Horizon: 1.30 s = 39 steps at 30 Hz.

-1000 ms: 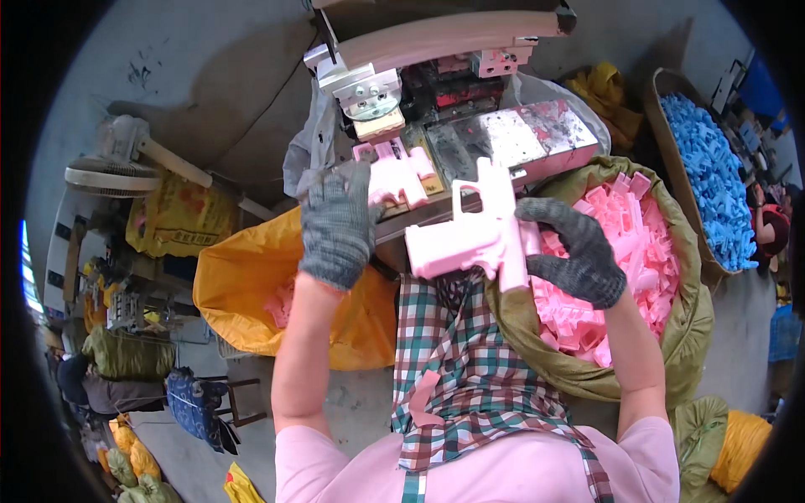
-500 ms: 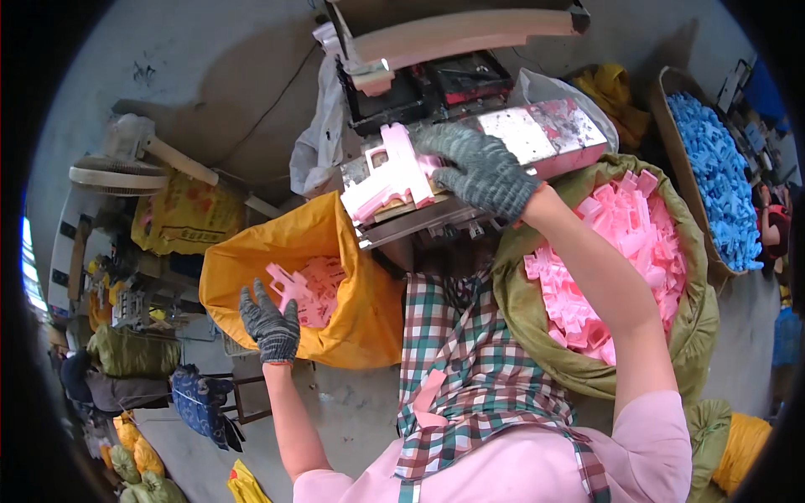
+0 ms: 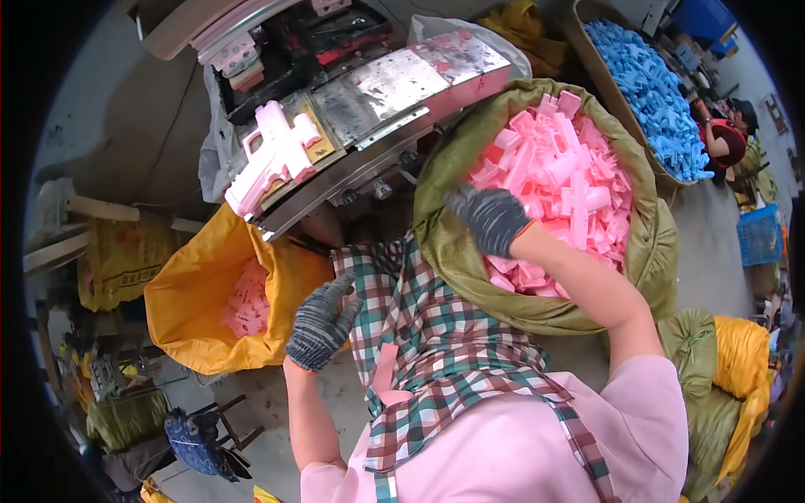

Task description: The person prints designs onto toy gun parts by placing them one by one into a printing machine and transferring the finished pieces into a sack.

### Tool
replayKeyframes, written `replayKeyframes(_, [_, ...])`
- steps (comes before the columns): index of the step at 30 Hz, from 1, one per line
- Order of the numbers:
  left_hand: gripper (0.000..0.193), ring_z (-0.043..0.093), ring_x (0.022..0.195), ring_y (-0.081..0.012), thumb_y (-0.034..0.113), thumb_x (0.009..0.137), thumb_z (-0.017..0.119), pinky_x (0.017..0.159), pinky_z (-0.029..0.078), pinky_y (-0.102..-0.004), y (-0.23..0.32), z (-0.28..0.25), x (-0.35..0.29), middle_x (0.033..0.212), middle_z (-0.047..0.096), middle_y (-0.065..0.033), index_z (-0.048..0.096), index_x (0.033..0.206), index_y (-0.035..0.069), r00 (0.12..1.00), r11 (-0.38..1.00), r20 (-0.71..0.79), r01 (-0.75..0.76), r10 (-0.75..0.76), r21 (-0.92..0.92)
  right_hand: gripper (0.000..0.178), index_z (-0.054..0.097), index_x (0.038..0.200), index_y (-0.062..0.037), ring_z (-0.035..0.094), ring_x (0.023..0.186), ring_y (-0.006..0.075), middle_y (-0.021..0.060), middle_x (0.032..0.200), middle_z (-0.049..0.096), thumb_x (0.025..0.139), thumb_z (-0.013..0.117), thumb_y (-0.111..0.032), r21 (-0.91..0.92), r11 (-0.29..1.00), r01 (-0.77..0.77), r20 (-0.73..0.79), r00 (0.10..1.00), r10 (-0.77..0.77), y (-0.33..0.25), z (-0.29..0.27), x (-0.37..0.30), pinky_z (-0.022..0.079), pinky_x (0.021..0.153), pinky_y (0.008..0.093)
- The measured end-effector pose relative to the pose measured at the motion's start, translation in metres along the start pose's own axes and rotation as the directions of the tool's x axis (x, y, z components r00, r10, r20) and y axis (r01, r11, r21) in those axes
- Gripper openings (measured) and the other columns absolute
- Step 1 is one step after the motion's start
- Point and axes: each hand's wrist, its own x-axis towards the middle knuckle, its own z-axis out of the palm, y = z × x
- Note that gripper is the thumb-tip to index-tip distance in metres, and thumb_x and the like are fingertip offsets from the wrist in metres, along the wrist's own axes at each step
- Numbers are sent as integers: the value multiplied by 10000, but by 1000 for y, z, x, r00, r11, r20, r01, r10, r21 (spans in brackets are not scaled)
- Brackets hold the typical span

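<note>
1. Pink toy gun (image 3: pixel 281 155) lies flat on a tan block (image 3: pixel 320 149) at the left end of a metal machine bed (image 3: pixel 394 84). One thick end points toward the bed's near left corner, and both hands are well apart from it.
2. Left hand (image 3: pixel 321 323), in a grey knitted glove, is over the left edge of the checked apron (image 3: pixel 453 327). Its fingers are extended and the thumb stands parted from them, its grasp loose.
3. Right hand (image 3: pixel 490 218), gloved alike, is above the near left part of an olive green sack (image 3: pixel 449 247). Its fingers are bent and blurred at the tips; whether they close on anything, I cannot tell.
4. The two hands are apart from each other, one on each side of the lap.
5. Pink plastic pieces (image 3: pixel 587 197) fill the olive sack in a jumbled heap, beside and beyond the right hand.
6. An orange sack (image 3: pixel 197 277) stands open to the left of the apron, with smaller-looking pink parts (image 3: pixel 248 303) inside.
7. Beyond the bed sits a black, ink-stained frame (image 3: pixel 344 33).
8. At the upper right, blue plastic pieces (image 3: pixel 650 101) fill a long container, with another person (image 3: pixel 728 142) beside it.
</note>
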Motion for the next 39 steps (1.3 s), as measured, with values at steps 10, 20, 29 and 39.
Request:
replayKeyframes(10, [397,575,979,-154,182,909,574,854,460,-282,42,66,12,1117,591,-60,486,1269,39,996,574,59,88,-69,-814,335,575,1188,-110,538,1133,257,134,1269,525,858,597,-167,744,395,539,-569,821,-48,-6,-46,-20,451,964,368])
replayKeyframes(20, [448,550,1050,-176,300,896,586,925,438,-328,35,53,5,1162,571,-62,504,1235,20,909,-14,134,140,-394,-990,166,563,913,-28,563,837,333,181,925,543,751,569,-65,644,494,584,-342,798,-497,-58,-38,-38,462,689,392])
replayKeyframes(29, [268,587,832,-131,262,878,623,739,478,-266,21,44,5,911,630,-16,634,1006,27,939,-9,201,207,-277,-978,265,546,979,-20,575,855,365,197,948,540,729,589,-95,559,540,629,-427,777,-463,-61,-24,-37,472,733,416])
replayKeyframes(39, [388,519,1115,-317,3,828,584,959,400,-381,29,-45,58,1211,539,-179,503,1206,-24,469,928,-843,118,263,355,493,602,1093,-45,614,1015,245,123,1097,623,654,792,-162,723,626,292,-369,929,-8,-25,-60,-46,472,889,326])
